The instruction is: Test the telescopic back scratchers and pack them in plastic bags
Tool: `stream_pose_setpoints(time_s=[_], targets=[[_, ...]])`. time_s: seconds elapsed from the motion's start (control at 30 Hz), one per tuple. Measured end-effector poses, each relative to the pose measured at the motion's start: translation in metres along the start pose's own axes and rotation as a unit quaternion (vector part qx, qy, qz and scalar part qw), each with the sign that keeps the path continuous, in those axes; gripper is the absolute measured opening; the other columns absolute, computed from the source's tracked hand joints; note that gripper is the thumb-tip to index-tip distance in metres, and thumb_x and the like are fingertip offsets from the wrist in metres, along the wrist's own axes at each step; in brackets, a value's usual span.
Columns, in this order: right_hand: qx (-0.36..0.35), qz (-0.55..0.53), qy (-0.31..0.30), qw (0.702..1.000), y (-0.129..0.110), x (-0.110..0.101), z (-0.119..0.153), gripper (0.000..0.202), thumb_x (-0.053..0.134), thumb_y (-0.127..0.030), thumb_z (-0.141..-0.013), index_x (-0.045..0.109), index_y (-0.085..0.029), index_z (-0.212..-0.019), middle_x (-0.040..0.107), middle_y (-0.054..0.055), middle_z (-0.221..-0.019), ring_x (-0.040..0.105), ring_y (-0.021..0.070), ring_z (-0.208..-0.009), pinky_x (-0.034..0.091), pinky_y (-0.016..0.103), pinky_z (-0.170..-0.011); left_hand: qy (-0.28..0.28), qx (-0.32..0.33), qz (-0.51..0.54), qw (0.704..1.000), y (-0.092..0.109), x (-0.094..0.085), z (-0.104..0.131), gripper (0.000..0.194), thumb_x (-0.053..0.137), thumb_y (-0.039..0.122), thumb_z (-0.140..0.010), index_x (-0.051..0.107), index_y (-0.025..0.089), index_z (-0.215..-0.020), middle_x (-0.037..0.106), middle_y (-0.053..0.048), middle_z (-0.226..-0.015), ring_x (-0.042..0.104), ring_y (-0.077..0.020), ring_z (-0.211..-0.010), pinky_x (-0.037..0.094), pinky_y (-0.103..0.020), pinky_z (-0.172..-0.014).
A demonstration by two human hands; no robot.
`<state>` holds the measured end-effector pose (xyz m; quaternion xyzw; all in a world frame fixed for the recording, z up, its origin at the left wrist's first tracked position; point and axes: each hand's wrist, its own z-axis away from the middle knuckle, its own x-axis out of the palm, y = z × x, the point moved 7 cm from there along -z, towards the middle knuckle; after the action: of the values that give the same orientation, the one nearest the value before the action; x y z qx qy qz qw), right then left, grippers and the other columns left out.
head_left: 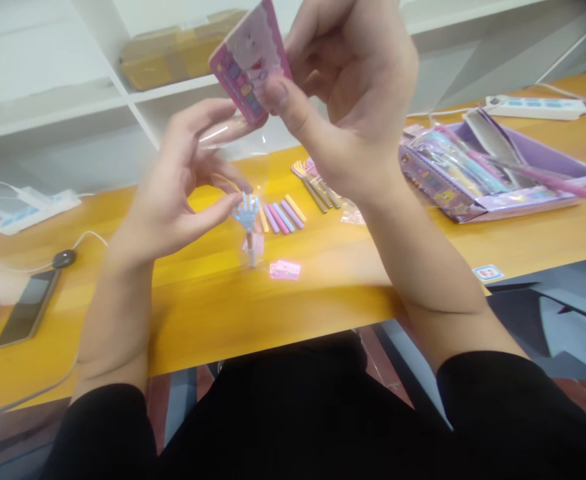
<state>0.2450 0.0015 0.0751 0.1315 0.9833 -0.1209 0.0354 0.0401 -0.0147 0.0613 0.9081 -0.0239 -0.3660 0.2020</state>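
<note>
My right hand [353, 93] is raised high, thumb and fingers pinching a pink printed card [250, 67]. Close to the card's lower edge, my left hand [187, 180] curls its fingers around a clear plastic bag [260, 157], which shows mostly as glints. By the left thumb tip is a light-blue hand-shaped back scratcher [246, 212] with a short rod. Clear film surrounds its lower end; I cannot tell whether it hangs or rests on the table. Behind it lie several pastel sticks [283, 215]. A small pink card stack [285, 270] lies nearer me.
Several scratchers with metal rods [317, 190] lie beyond the sticks. To the right stands a purple box [537, 153] of wrapped items, before a power strip [537, 107]. On the left are another power strip [37, 210] and a phone [27, 307]. Shelves hold a cardboard box [173, 53].
</note>
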Motion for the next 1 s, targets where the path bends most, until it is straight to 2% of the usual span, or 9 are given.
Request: stream_pose_setpoints(time_s=[0.2, 0.3, 0.4, 0.47, 0.57, 0.73, 0.83, 0.9, 1.0], targets=[[-0.045, -0.076, -0.051, 0.995, -0.016, -0.007, -0.010, 0.018, 0.073, -0.045, -0.108, 0.067, -0.028, -0.107, 0.071, 0.002, -0.104, 0.073, 0.0200, -0.089, 0.051, 0.034, -0.069, 0.001, 0.017, -0.008, 1.000, -0.010, 0.000, 0.003, 0.090, 0.093, 0.047, -0.102, 0.044, 0.045, -0.178, 0.053, -0.013, -0.178, 0.085, -0.0255, -0.107, 0.081, -0.044, -0.083], [-0.049, -0.054, -0.061, 0.995, -0.015, -0.007, -0.009, 0.019, 0.072, -0.047, -0.110, 0.071, -0.029, -0.116, 0.073, 0.001, -0.103, 0.069, 0.0192, -0.083, 0.052, 0.035, -0.070, 0.004, 0.020, -0.025, 0.999, -0.009, 0.000, 0.004, 0.092, 0.093, 0.049, -0.102, 0.042, 0.045, -0.178, 0.049, -0.011, -0.181, 0.081, -0.0328, -0.131, 0.082, -0.042, -0.085], [-0.055, -0.020, -0.055, 0.997, -0.011, -0.009, -0.007, 0.024, 0.071, -0.049, -0.112, 0.073, -0.029, -0.126, 0.074, 0.000, -0.102, 0.065, 0.0171, -0.081, 0.056, 0.034, -0.074, 0.005, 0.009, -0.033, 0.999, -0.007, -0.001, 0.004, 0.087, 0.090, 0.046, -0.106, 0.042, 0.045, -0.178, 0.047, -0.009, -0.183, 0.061, -0.0389, -0.163, 0.081, -0.038, -0.088], [-0.077, -0.023, -0.052, 0.995, -0.010, -0.011, -0.006, 0.020, 0.071, -0.047, -0.113, 0.074, -0.032, -0.127, 0.075, -0.002, -0.102, 0.067, 0.0164, -0.082, 0.057, 0.032, -0.076, -0.007, 0.011, -0.034, 0.999, -0.005, -0.001, 0.004, 0.086, 0.088, 0.047, -0.107, 0.040, 0.046, -0.179, 0.046, -0.008, -0.183, 0.052, -0.0396, -0.172, 0.081, -0.037, -0.087], [-0.076, -0.028, -0.042, 0.996, -0.008, -0.011, -0.006, 0.021, 0.070, -0.054, -0.113, 0.074, -0.035, -0.122, 0.075, 0.000, -0.106, 0.069, 0.0200, -0.084, 0.058, 0.036, -0.075, -0.020, 0.014, -0.032, 0.999, -0.004, -0.001, 0.003, 0.089, 0.088, 0.047, -0.107, 0.038, 0.045, -0.180, 0.045, -0.008, -0.183, 0.051, -0.0403, -0.172, 0.081, -0.036, -0.085], [-0.055, 0.006, 0.009, 0.998, -0.004, -0.011, -0.005, 0.044, 0.067, -0.072, -0.107, 0.069, -0.029, -0.113, 0.072, 0.008, -0.107, 0.068, 0.0258, -0.085, 0.057, 0.041, -0.072, -0.014, 0.019, 0.009, 1.000, 0.003, 0.002, 0.002, 0.091, 0.091, 0.034, -0.101, 0.044, 0.046, -0.178, 0.049, -0.009, -0.181, 0.045, -0.0450, -0.175, 0.081, -0.037, -0.077], [-0.023, 0.016, -0.026, 0.999, -0.005, -0.007, -0.003, 0.037, 0.068, -0.069, -0.107, 0.070, -0.032, -0.113, 0.072, 0.006, -0.110, 0.069, 0.0270, -0.086, 0.059, 0.044, -0.078, 0.008, -0.019, 0.025, 0.999, -0.003, 0.001, 0.004, 0.082, 0.087, 0.036, -0.103, 0.050, 0.052, -0.175, 0.049, -0.006, -0.180, 0.044, -0.0449, -0.176, 0.083, -0.046, -0.078], [-0.010, 0.009, -0.056, 0.998, -0.007, -0.006, -0.003, 0.029, 0.071, -0.063, -0.108, 0.070, -0.034, -0.110, 0.073, 0.004, -0.111, 0.070, 0.0269, -0.088, 0.060, 0.044, -0.081, 0.010, -0.014, 0.030, 0.999, -0.007, 0.000, 0.006, 0.090, 0.091, 0.036, -0.098, 0.049, 0.052, -0.175, 0.048, -0.007, -0.179, 0.047, -0.0461, -0.173, 0.084, -0.050, -0.080], [-0.030, -0.008, -0.062, 0.998, -0.015, -0.010, -0.004, 0.023, 0.073, -0.056, -0.109, 0.071, -0.033, -0.106, 0.074, 0.003, -0.106, 0.070, 0.0243, -0.084, 0.060, 0.041, -0.077, -0.007, 0.019, 0.024, 1.000, -0.013, -0.001, 0.006, 0.106, 0.099, 0.041, -0.089, 0.043, 0.050, -0.178, 0.045, -0.008, -0.178, 0.054, -0.0481, -0.166, 0.085, -0.050, -0.077]])
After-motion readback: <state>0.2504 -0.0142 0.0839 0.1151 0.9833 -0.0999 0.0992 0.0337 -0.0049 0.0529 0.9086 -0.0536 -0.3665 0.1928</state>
